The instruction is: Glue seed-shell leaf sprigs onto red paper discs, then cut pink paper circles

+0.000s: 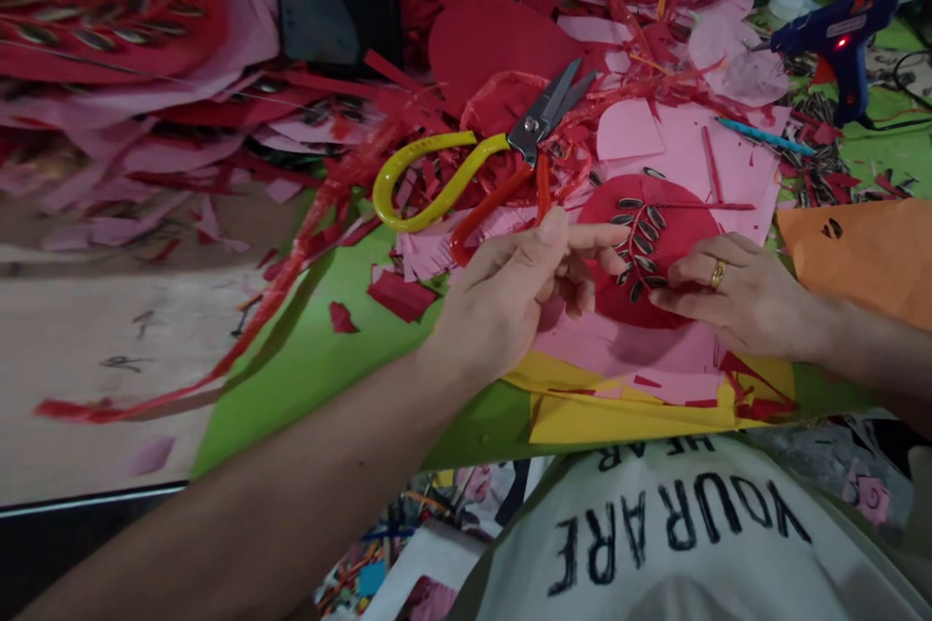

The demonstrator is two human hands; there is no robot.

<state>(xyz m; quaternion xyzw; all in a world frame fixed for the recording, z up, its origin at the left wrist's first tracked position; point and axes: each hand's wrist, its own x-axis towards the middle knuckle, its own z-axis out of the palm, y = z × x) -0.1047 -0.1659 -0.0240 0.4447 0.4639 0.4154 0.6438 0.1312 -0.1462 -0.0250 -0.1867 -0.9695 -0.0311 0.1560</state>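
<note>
Covering much of the green tabletop [306, 359] are paper scraps [404, 296] in red and pink, and a pale surface [65, 310] lies beside it at the left. Across the pile runs a crinkled red ribbon [291, 257], and on it rests a pair of scissors [533, 124] – one handle yellow, the other orange-red – with the blades slightly apart. In the upper right there is a blue glue gun [845, 44] with a small red light; nearer to the person lies an orange sheet [866, 257].

The red paper disc [677, 243] lies flat on a pink sheet [735, 155], between the two hands, and bears dark seeds [645, 229] in the form of a leafy branch.

The left hand [514, 281] comes from the lower left. Its index finger is stretched towards the seeds and the other fingers are curled; whether it pinches something small, I cannot tell. The right hand [753, 301] is palm down at the disc's right side – loosely spread, gripping nothing visible, its fingers on the red paper. One finger wears a gold-coloured ring [718, 274].
</note>
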